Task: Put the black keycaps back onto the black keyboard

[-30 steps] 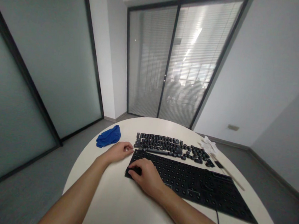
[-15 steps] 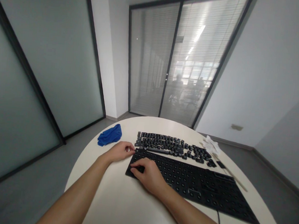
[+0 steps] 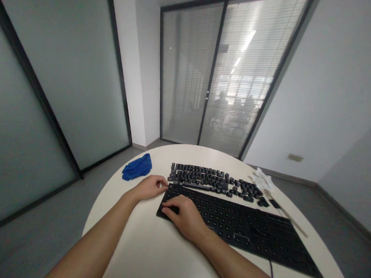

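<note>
A black keyboard [image 3: 230, 225] with its keycaps off lies across the table, bare key posts showing. My left hand [image 3: 149, 187] rests at its far left corner, thumb and fingertips brought together there. Over the keyboard's left end is my right hand [image 3: 185, 216], its fingers curled and the thumb tip close to the index fingertip. Anything pinched in either hand is too small or too dark to make out. Beyond the keyboard, loose black keycaps [image 3: 198, 176] stand in rows, with a long space bar [image 3: 197, 186] along the near row.
A crumpled blue cloth [image 3: 137, 167] lies at the table's left. White tissue [image 3: 261, 179] and a thin stick-like tool [image 3: 293, 223] are at the right. The keyboard's cable [image 3: 271, 270] leaves its near edge. The round white table [image 3: 140, 253] has a curved rim.
Both hands keep almost the same pose and place. The view has shifted very slightly; no object has visibly moved on the table.
</note>
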`<action>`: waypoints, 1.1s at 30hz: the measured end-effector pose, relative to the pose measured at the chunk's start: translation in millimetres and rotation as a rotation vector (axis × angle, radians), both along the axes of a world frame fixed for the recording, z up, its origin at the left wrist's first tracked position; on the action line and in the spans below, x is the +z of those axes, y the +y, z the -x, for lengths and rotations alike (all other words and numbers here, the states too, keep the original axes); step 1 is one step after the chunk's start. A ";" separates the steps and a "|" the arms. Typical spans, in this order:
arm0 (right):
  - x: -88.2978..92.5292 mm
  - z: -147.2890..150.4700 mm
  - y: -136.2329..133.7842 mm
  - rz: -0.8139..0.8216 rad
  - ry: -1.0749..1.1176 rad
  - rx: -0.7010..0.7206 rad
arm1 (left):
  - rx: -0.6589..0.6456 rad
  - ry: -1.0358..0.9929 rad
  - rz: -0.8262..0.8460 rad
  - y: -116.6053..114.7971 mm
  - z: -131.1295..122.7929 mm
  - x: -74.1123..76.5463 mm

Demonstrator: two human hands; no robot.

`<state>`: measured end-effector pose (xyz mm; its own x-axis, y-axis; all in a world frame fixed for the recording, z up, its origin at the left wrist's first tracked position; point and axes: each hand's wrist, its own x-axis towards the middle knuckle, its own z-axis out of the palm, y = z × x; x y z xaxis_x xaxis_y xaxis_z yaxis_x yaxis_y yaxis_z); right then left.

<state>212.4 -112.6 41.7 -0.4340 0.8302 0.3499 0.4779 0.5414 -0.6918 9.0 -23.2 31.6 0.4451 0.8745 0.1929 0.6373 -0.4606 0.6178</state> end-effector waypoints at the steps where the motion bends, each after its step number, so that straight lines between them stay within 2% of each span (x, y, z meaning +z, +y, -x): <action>1: -0.9 -0.1 0.1 -0.009 -0.009 0.010 | -0.003 0.001 -0.001 -0.1 -0.1 0.4; 15: -6.5 -0.6 -2.4 -0.170 -0.126 0.043 | 0.009 -0.002 0.001 0.9 -1.0 -1.6; 22: -10.1 0.7 -1.5 -0.187 -0.151 0.045 | 0.008 -0.004 0.001 -1.2 -1.9 0.3; 33: -5.5 2.8 -4.8 -0.229 -0.222 0.055 | 0.020 -0.001 -0.007 -0.4 -2.2 -2.4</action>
<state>209.5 -117.4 36.1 -0.5625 0.7144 0.4161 0.5697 0.6997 -0.4311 11.2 -23.6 29.2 0.4276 0.8817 0.1991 0.6460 -0.4522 0.6150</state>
